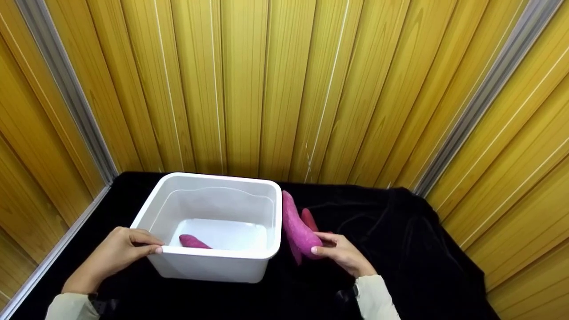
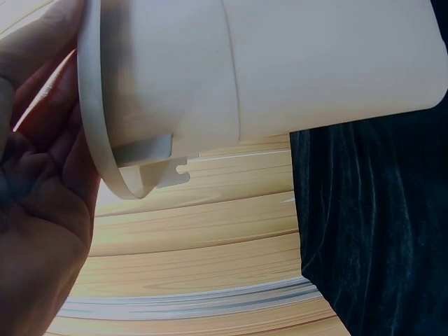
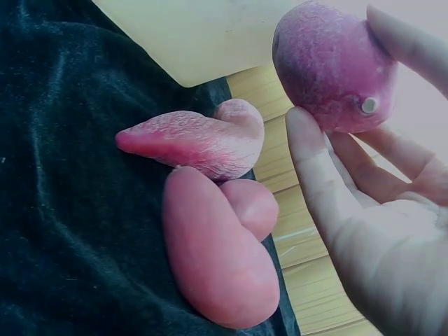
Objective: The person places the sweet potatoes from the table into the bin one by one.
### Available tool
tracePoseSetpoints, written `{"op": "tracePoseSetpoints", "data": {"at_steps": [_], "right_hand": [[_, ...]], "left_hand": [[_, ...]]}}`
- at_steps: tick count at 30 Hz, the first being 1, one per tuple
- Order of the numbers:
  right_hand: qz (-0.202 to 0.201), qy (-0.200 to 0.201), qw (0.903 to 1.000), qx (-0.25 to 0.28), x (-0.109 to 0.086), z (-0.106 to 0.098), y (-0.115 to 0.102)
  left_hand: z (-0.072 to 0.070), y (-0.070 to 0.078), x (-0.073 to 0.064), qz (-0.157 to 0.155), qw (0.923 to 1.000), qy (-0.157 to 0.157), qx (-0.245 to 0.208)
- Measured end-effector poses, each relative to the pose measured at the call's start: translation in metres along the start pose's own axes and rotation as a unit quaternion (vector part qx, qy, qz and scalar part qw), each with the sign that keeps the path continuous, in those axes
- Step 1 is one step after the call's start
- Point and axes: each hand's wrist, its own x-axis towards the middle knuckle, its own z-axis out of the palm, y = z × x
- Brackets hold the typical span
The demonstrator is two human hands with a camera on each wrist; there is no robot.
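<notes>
My left hand [image 1: 116, 251] grips the near-left rim of a white plastic tub [image 1: 213, 266], thumb outside the edge in the head view. Inside the tub lies one purple sweet potato [image 1: 193, 241], partly hidden by the near wall. My right hand [image 1: 346, 255] holds a long, curved purple sweet potato [image 1: 298, 224] by its near end, raised just right of the tub. Beneath it, the right wrist view shows a tapered rough sweet potato [image 3: 199, 140] and a smooth pinkish one [image 3: 217, 252] on the cloth. A rounded pink end [image 3: 253, 206] shows beside the smooth one.
Black velvety cloth [image 1: 400, 249] covers the surface under the tub and sweet potatoes. Yellow wood-patterned panels [image 1: 284, 89] stand behind and at both sides, with grey metal strips [image 1: 480, 102] at the corners.
</notes>
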Motion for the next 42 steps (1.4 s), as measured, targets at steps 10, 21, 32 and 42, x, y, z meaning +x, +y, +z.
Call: {"op": "tracePoseSetpoints", "data": {"at_steps": [10,21,32,42], "right_hand": [[-0.004,-0.010,0.9999,0.007,0.002,-0.004,-0.010],[-0.018,-0.017,0.9996,-0.015,0.004,-0.010,-0.021],[-0.018,-0.011,0.9992,-0.034,0.006,-0.013,-0.032],[-0.030,-0.018,0.9991,-0.026,0.007,-0.015,-0.040]], "left_hand": [[0.000,0.000,0.001,0.009,0.9999,0.004,-0.001],[0.000,-0.001,0.000,0.007,1.0000,0.002,0.000],[0.000,0.000,0.000,0.008,1.0000,0.005,0.002],[0.001,0.001,0.000,0.006,1.0000,0.007,-0.002]]}}
